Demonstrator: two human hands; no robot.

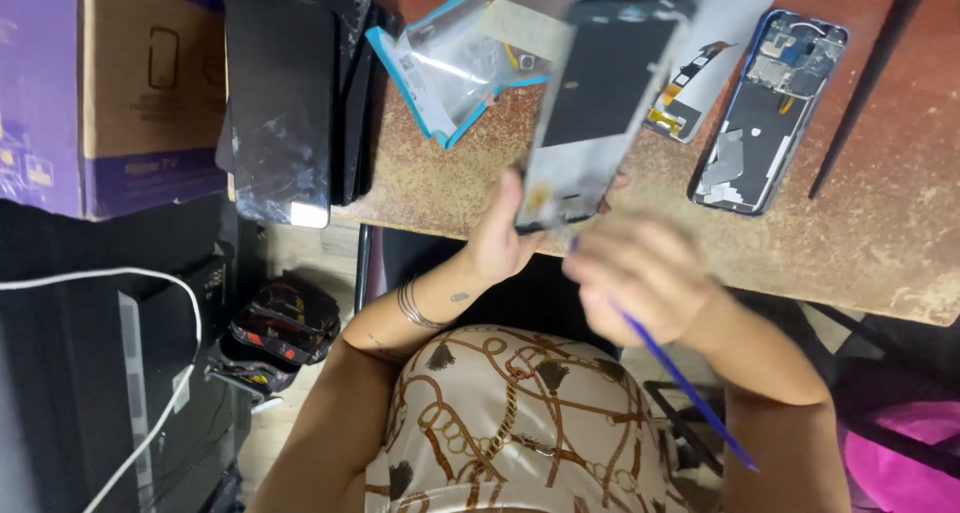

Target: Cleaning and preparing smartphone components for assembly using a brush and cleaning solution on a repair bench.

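Note:
My left hand (497, 235) holds a dark phone screen panel (598, 103) by its lower end, tilted up over the front edge of the worn brown table (880, 243). My right hand (640, 278) is blurred just below the panel and grips a thin blue stick-like tool (690, 391) that points down to the right. An opened blue phone body (770, 108) with bare inner parts lies on the table to the right of the panel.
A stack of cracked dark screens (285, 103) lies at the table's left end. Clear plastic bags with blue edges (455, 58) sit behind the panel. A cardboard box (120, 83) stands far left. A long black rod (870, 78) lies at the right. A white cable (150, 413) runs over black equipment.

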